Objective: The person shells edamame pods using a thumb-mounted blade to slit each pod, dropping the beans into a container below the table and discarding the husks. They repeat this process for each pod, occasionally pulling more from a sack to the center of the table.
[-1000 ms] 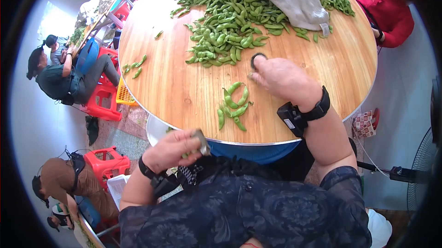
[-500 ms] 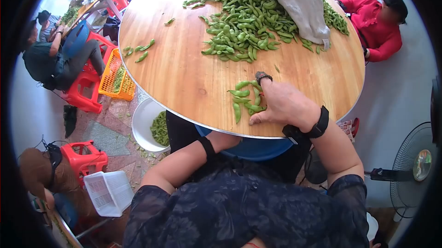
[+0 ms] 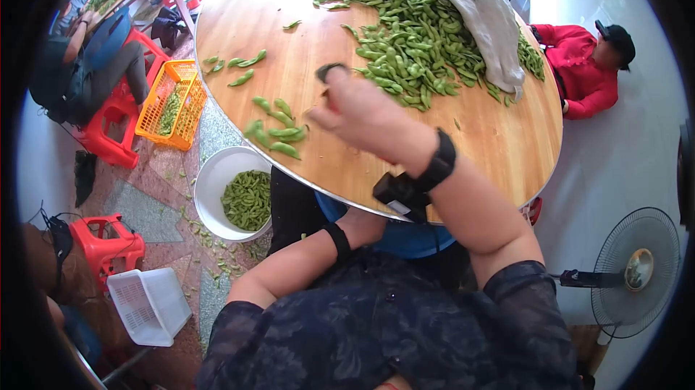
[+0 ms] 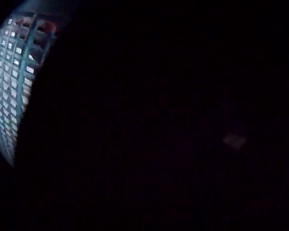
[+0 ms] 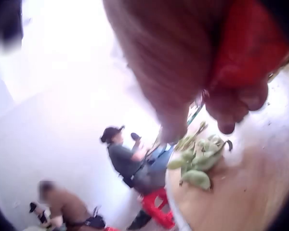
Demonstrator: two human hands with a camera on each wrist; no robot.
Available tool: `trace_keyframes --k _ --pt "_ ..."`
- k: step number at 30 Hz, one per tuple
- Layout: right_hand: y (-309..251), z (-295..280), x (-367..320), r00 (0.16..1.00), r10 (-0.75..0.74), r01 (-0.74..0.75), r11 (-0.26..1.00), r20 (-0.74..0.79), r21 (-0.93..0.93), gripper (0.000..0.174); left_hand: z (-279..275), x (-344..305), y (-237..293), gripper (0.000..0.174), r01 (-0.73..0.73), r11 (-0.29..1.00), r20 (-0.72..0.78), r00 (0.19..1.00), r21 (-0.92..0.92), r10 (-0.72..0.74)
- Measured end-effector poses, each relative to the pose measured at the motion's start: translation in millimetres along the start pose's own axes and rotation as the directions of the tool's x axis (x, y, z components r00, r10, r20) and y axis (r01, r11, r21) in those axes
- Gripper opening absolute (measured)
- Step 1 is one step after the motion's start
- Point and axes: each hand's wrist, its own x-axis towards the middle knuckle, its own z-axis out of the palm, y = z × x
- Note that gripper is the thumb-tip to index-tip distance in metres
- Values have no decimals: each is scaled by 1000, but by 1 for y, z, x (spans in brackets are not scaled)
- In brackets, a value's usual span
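Note:
In the head view my right hand (image 3: 373,111) reaches low over the round wooden table (image 3: 463,151), its thumb and index finger apart. Several green soybean pods (image 3: 282,150) lie just left of its fingertips, near the table's edge. A dark band (image 3: 331,70) covers the index fingertip. Something red (image 5: 253,45) shows by the palm and fingers in the right wrist view; I cannot tell what it is. My left hand (image 3: 362,226) is at the near table edge above a blue tub (image 3: 416,236), its fingers hidden. The left wrist view is nearly black, with blue lattice (image 4: 12,72) at one side.
A large heap of pods (image 3: 405,43) lies at the back under a white cloth (image 3: 481,17). Loose pods (image 3: 241,79) lie at left. A white bucket (image 3: 210,180) and a yellow basket (image 3: 148,119) stand on the floor. A fan (image 3: 630,267) and a person in red (image 3: 586,64) are right.
My right hand has come down around the small group of pods and moved left with them. My left hand, earlier holding a greyish thing, has gone to the table edge. The head view has shifted.

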Motion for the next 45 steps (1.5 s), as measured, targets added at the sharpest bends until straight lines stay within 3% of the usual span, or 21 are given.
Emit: trace_keyframes --k 1,5,6,9,10,11,12,13,14,16,18,20,23,27,30,32,38,41,43,44,45 --pt "17 -2 -1 965 -177 181 984 -194 3 26 5 -4 -3 50 5 1000 -14 1000 -2 -5" --pt "51 -61 -26 979 185 -184 983 -83 20 17 -18 -4 8 47 73 980 208 978 -183 -34" --pt "63 -70 -32 978 185 -186 983 -93 4 17 -27 -6 11 39 -3 961 135 990 -278 42" --pt "88 -94 -40 907 407 -396 912 -108 105 28 -89 -6 31 22 118 849 408 905 -515 122" --pt "104 -92 -35 905 408 -396 912 -122 111 28 -118 -8 49 16 152 688 285 955 -710 82" --pt "119 -88 -27 942 217 -239 969 -258 -59 27 -131 -9 50 11 -29 716 112 982 -697 149" --pt "127 -87 -21 936 2 -94 965 -351 -246 27 -149 -9 49 14 -139 859 70 978 -493 199" --pt "115 -88 -13 949 127 -201 949 -288 -243 41 -167 -3 50 15 -203 899 -32 978 -388 207" --pt "117 -81 -4 948 121 -195 952 -294 -236 41 -181 4 49 17 -254 929 -134 965 -270 225" --pt "119 -68 11 947 -10 -121 914 -321 -387 48 -198 14 41 22 -178 983 -157 971 36 181" --pt "109 -68 11 987 17 -88 890 -161 -447 49 -204 19 27 26 -26 980 -157 986 195 57" --pt "108 -71 7 995 -95 72 920 -41 -385 44 -207 18 5 26 68 967 -208 978 245 -16" --pt "116 -76 -17 989 -122 144 918 84 -370 37 -212 8 -19 24 252 912 -337 931 323 -138" --pt "129 -95 -72 981 -151 190 887 124 -421 28 -217 -2 -27 24 302 900 -426 892 313 -151" --pt "130 -102 -93 976 -217 195 881 -1 -430 21 -216 7 -3 26 255 869 -414 908 425 -64" --pt "119 -99 -91 973 -152 79 925 -171 -373 19 -205 17 15 25 230 870 -407 912 436 -37" --pt "106 -40 -39 983 -77 45 982 -168 -186 20 -163 44 45 24 68 992 -384 923 107 -22" --pt "101 -45 -43 978 -102 78 988 -183 -132 21 -152 42 51 21 108 994 -334 938 35 -90" --pt "96 -58 -53 964 -145 133 989 -223 -69 22 -147 44 54 18 229 897 -234 914 -379 -332" --pt "95 -61 -58 966 -143 131 989 -217 -70 22 -147 50 56 18 231 894 -234 912 -385 -336" --pt "95 -64 -63 957 -191 174 980 -221 -93 23 -150 58 59 24 353 682 -47 868 -641 -494"
